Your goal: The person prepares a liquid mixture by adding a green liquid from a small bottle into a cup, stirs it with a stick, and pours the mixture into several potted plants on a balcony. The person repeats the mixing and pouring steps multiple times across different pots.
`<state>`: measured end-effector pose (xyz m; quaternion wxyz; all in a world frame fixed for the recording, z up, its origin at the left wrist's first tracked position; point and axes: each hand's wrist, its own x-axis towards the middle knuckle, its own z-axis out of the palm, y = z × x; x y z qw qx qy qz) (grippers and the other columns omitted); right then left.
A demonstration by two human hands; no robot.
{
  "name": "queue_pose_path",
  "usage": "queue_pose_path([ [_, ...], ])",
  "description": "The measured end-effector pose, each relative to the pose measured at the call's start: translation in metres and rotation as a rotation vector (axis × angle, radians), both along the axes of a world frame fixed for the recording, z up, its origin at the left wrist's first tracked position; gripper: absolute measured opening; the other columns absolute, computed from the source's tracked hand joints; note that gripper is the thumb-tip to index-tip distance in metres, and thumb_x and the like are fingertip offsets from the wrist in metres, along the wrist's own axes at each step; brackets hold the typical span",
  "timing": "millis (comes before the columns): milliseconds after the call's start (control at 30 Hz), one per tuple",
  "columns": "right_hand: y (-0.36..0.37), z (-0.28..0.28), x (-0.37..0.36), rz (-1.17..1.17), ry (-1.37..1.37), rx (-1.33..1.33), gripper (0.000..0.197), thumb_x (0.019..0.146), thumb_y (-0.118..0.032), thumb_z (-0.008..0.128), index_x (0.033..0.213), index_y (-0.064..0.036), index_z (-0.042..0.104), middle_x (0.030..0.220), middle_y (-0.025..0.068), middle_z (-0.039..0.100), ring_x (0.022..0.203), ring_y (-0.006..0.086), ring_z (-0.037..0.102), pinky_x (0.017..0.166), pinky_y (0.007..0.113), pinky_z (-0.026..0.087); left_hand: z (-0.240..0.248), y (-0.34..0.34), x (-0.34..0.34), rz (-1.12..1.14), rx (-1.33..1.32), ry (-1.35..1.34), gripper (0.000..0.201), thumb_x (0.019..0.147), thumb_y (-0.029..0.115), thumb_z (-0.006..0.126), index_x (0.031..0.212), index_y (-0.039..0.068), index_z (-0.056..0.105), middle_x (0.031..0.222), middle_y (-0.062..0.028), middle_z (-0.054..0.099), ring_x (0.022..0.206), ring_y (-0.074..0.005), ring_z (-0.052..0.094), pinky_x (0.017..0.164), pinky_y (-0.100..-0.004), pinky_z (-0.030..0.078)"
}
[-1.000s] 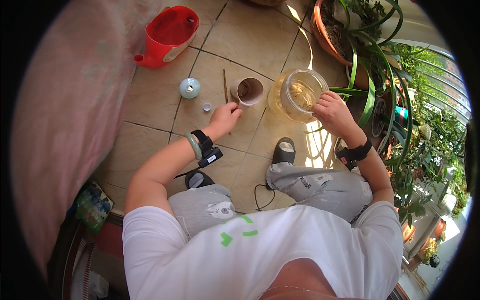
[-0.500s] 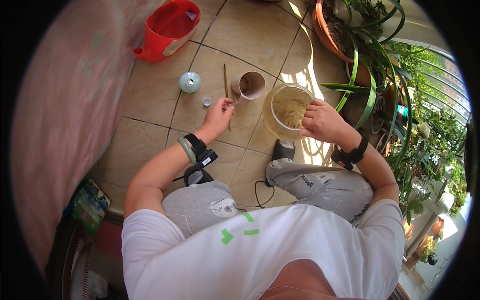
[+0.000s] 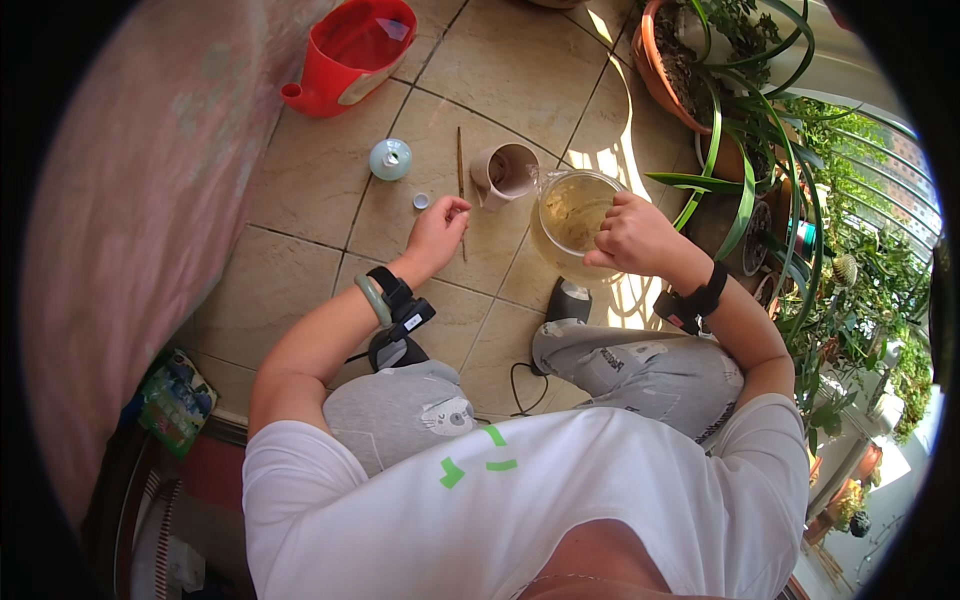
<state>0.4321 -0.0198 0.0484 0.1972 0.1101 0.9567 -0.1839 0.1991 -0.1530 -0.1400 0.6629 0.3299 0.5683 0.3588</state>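
My right hand is closed at the right side of a clear plastic jug, where its handle would be; the handle is hidden by my fingers. Pale yellowish liquid shows inside. The jug's spout points left, close beside a pinkish mug with something brown in it. Whether liquid is flowing, I cannot tell. My left hand hovers near the mug with fingers loosely curled and nothing visible in them. Behind its fingertips a thin brown stick lies on the floor. A small white cap is left of it.
A pale blue round bottle stands left of the stick. Farther back is a red watering can. Long-leaved potted plants crowd the right side. A pink wall rises at left, above a green printed bag. Tiles cover the floor.
The jug has tilted, and its spout now shows beside the mug; the liquid surface looks calmer. My right hand has shifted slightly. The left hand stays nearly in place, its fingers more closed together.
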Motion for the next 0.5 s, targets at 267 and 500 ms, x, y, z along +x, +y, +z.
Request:
queue_pose_path([
  [267,0.001,-0.003,-0.007,0.01,-0.071,-0.017,0.049,0.085,-0.044,0.056,0.049,-0.0109,0.056,0.048,0.005,0.053,0.049,0.0249,0.049,0.064,0.034,0.038,-0.001,0.0,0.001,-0.016,0.022,0.008,0.016,0.092,0.008,0.05,0.104,0.0,0.056,0.082,-0.0042,0.06,0.071,-0.0088,0.056,0.062,-0.0232,0.048],
  [500,0.001,-0.005,-0.011,-0.01,-0.052,-0.044,0.046,0.082,-0.041,0.06,0.05,-0.0086,0.054,0.05,0.007,0.052,0.05,0.0265,0.05,0.064,0.035,0.039,-0.005,-0.001,0.002,-0.009,0.042,0.019,0.015,0.091,0.008,0.05,0.103,0.0,0.056,0.08,-0.0037,0.06,0.07,-0.0092,0.056,0.062,-0.0235,0.047],
])
